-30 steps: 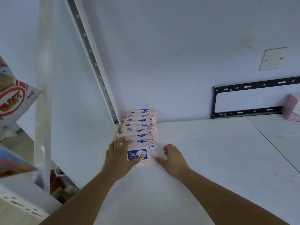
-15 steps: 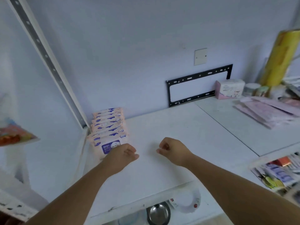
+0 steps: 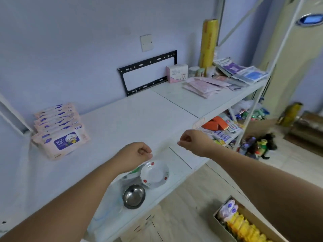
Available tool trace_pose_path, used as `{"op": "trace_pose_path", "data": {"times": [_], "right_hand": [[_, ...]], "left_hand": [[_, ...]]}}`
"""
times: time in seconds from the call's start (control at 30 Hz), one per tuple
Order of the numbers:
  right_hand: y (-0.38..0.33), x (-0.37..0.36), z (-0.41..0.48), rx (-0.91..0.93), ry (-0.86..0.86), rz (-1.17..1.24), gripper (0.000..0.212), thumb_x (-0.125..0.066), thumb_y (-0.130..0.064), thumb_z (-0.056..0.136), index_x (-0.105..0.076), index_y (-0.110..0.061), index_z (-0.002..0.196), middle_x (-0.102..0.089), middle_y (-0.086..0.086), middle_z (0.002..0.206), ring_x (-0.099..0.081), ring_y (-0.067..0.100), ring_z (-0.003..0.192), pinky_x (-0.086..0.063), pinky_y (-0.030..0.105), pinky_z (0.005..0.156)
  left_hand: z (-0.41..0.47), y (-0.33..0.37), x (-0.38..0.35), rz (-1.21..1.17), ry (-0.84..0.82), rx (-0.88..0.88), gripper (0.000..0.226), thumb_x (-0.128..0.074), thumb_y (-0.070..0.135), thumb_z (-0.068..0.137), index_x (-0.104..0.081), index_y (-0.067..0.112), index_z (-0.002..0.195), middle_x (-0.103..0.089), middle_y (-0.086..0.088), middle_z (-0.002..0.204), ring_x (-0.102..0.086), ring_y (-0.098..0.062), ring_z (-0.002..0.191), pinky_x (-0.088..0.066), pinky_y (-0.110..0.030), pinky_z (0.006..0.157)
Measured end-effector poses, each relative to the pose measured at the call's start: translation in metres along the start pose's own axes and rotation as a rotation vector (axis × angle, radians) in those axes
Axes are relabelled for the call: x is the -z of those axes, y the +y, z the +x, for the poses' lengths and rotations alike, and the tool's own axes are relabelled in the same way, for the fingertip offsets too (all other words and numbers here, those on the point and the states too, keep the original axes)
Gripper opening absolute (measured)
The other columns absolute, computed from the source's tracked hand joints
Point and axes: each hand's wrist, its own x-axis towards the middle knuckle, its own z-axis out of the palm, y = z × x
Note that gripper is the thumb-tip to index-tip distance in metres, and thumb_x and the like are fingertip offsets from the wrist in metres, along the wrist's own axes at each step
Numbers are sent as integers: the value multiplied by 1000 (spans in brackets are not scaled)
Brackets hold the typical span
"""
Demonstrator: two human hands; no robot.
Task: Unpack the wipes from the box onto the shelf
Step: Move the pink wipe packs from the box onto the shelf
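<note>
The person's left forearm [image 3: 78, 198] and right forearm [image 3: 253, 173] are bare along all of their visible length. The left hand [image 3: 134, 152] and right hand [image 3: 192, 139] are bare too, wrists included.

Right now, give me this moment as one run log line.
left hand curled, empty | right hand curled, empty | wipes rowed on shelf, left end | box on floor, packs inside
</note>
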Motion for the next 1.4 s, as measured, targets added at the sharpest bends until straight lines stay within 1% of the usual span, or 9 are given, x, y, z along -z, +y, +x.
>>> {"op": "trace_pose_path", "data": {"times": [0.17, 0.37, 0.5, 0.6, 0.83, 0.93, 1.07, 1.2, 1.4], "right_hand": [[74, 39, -42, -102, -51, 10, 23, -64, -46, 93, -65, -23, 94, -69, -4, 92, -70, 16, 86, -58, 39, 81], [189, 85, -102, -264, -83, -50, 24, -64, -45, 93, -65, -21, 95, -68, -4, 90, -68, 17, 85, -59, 40, 79], [271, 100, -141, -398, -120, -45, 25, -67, -44, 92, -67, -20, 101, -69, -3, 94, -67, 16, 87, -59, 41, 83], [321, 107, -168, -491, -134, -15, 25, -66, -42, 93, -67, -19, 103, -68, -2, 98, -65, 17, 89, -57, 36, 82], [383, 110, -199, -585, -149, 31, 25, -67, -40, 92, -66, -20, 105, -67, -1, 99, -64, 17, 88, -57, 37, 82], [398, 101, -206, -626, -154, 83, 25, -67, -38, 93, -66, -18, 108, -67, 0, 104, -63, 19, 92, -56, 35, 82], [420, 76, -211, -679, -213, 72, 31, -64, -41, 92, -67, -19, 115, -68, 3, 115, -62, 22, 100, -53, 36, 88], [442, 48, -209, -726, -270, 82, 30, -64, -40, 92, -67, -19, 113, -67, 3, 115, -61, 24, 105, -52, 36, 87], [491, -4, -189, -736, -344, 80, 27, -60, -38, 94, -66, -23, 115, -67, 3, 115, -61, 26, 107, -49, 33, 86]], "left_hand": [[22, 59, -52, 11, -93, -59, 10, -73, 40, 87, -72, 35, 96, -72, 12, 96, -69, -5, 89, -56, -25, 83], [64, 139, -157, 73, -252, -116, 12, -72, 41, 88, -72, 33, 96, -71, 12, 95, -67, -6, 89, -55, -28, 80], [79, 181, -243, 110, -383, -121, 7, -70, 37, 90, -70, 31, 94, -70, 8, 92, -67, -12, 83, -54, -25, 69], [85, 195, -297, 158, -458, -107, 9, -71, 41, 88, -69, 34, 93, -69, 11, 91, -66, -8, 84, -50, -23, 71], [94, 204, -351, 262, -556, -74, 16, -72, 46, 86, -70, 34, 96, -70, 14, 95, -65, -2, 90, -52, -25, 84], [108, 205, -365, 310, -574, -52, 18, -70, 53, 81, -70, 37, 90, -70, 16, 91, -64, 0, 91, -48, -33, 96], [121, 201, -393, 311, -616, -37, 12, -71, 40, 89, -71, 30, 95, -70, 12, 94, -65, -4, 91, -51, -23, 79], [134, 178, -426, 316, -679, -9, 16, -70, 41, 89, -71, 28, 98, -69, 13, 95, -62, 1, 87, -45, -18, 69], [164, 117, -481, 327, -729, 77, 21, -69, 49, 82, -71, 32, 93, -71, 11, 96, -66, -7, 92, -55, -33, 87]]}}
